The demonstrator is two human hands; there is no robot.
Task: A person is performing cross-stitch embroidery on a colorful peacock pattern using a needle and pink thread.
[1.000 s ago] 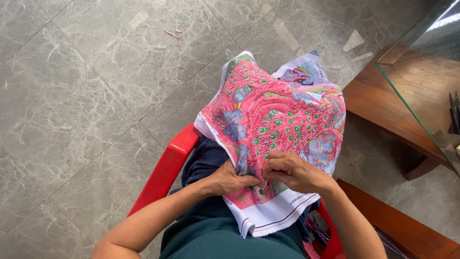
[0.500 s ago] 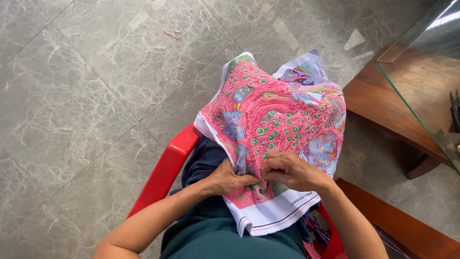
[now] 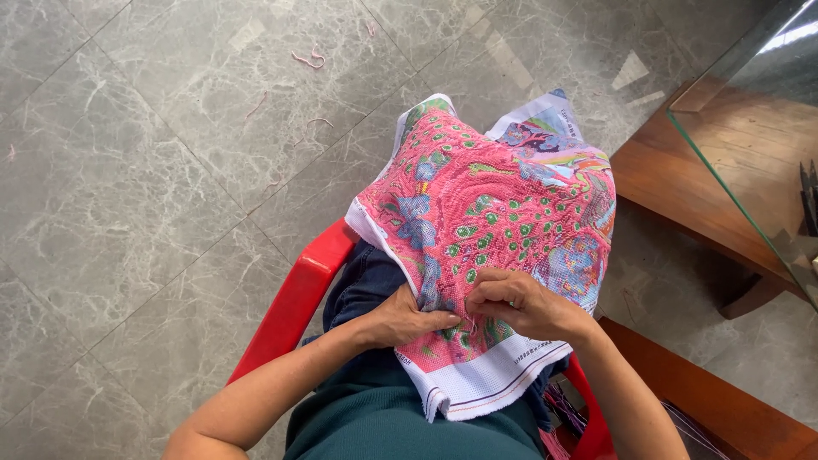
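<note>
- Right hand (image 3: 524, 307): fingers curled, tips pinched together on the near part of the embroidered cloth (image 3: 494, 230), knuckles up. What sits between the fingertips is too small to tell.
- Left hand (image 3: 407, 317): lies against the cloth's left side near its near edge, fingers tucked in at the fabric and gripping a fold of it. Fingertips of the two hands almost meet.
- Embroidered cloth: draped over the person's lap and knees, mostly pink stitching with green spots and blue-violet flower shapes. A plain white border (image 3: 486, 379) runs along the near edge and hangs over the lap; the far edge shows unstitched printed pattern in pale blue.
- Under the cloth: dark blue trousers (image 3: 362, 285) show at the left edge; a dark green top (image 3: 409, 426) fills the bottom of the view.
- Seat: red plastic chair (image 3: 294, 298), one arm visible left of the lap, another bit of red at lower right.
- Loose threads (image 3: 564, 409), purple and pink, hang beside the chair at lower right.
- Surroundings: grey marble tile floor (image 3: 153, 170) with a few thread scraps (image 3: 308, 58) far off near the top edge. A glass-topped wooden table (image 3: 724, 162) stands to the right, well apart from the hands.
</note>
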